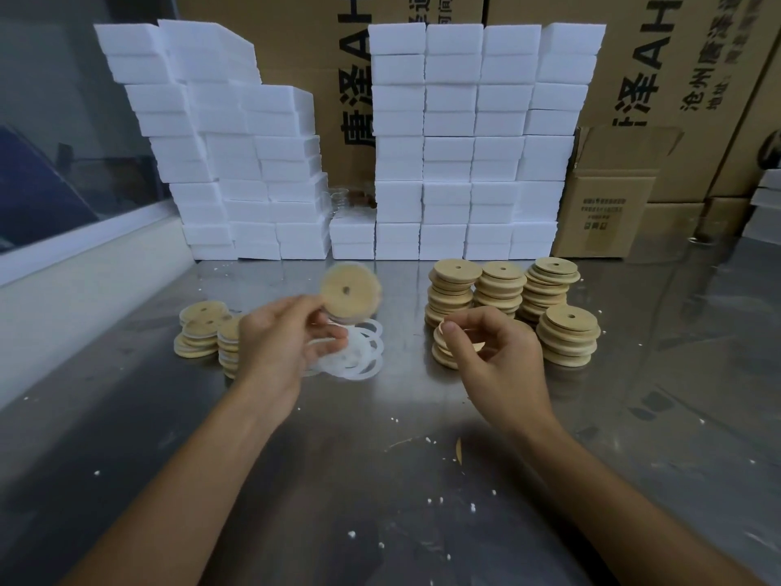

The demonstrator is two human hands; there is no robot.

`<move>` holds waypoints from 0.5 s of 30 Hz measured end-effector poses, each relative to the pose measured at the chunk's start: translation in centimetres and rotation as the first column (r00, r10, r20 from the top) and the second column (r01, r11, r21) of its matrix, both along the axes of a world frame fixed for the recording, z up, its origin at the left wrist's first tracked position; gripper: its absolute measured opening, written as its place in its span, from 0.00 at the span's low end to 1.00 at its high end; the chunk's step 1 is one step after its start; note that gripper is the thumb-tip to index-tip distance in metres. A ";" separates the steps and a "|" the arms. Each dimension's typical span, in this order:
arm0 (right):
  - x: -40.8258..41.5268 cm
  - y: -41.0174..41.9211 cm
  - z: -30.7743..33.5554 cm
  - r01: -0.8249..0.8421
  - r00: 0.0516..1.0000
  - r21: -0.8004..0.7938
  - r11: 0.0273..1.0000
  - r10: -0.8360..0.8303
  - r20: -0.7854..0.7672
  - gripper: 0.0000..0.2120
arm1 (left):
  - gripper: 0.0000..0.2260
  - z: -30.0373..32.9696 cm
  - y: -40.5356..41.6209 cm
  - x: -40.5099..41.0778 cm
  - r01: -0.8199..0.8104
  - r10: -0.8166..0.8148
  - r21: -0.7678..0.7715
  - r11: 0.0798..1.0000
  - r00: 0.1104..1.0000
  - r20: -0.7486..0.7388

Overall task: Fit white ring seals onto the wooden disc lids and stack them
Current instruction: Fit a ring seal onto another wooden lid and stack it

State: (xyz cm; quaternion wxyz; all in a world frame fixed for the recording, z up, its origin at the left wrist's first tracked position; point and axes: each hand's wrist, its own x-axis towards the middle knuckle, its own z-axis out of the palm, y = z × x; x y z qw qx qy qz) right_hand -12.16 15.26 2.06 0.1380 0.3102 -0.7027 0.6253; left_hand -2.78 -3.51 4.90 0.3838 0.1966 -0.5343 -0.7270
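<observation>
My left hand (279,344) holds up a blurred wooden disc lid (348,291) with a centre hole, tilted toward me, above a loose pile of white ring seals (359,353) on the steel table. My right hand (490,353) curls its fingers round the top lid (443,332) of a short stack at centre right. Behind it stand several stacks of bare wooden lids (503,289), and one more stack (568,336) lies to its right. Low stacks of lids (200,334) sit at the left, partly hidden by my left hand.
A wall of white foam blocks (465,162) lines the back of the steel table (380,480), with cardboard boxes (608,196) behind and at right. White crumbs and a wood sliver (458,450) dot the near table.
</observation>
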 end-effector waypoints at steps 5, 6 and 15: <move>0.3 0.0 0.1 -0.003 1.000 0.002 1.000 0.003 -0.014 0.04 | 0.08 0.5 -4.8 1.5 -0.207 0.219 0.161 0.965 0.974 -0.061; 0.3 0.0 0.1 -0.001 1.000 0.002 1.000 0.001 -0.016 0.04 | 0.07 0.5 -5.9 2.0 -0.256 0.271 0.182 0.949 0.961 -0.061; 0.2 0.0 0.0 0.008 1.000 0.008 1.000 -0.008 -0.004 0.03 | 0.04 -1.9 -10.8 3.4 -0.351 0.303 0.235 0.906 0.928 0.218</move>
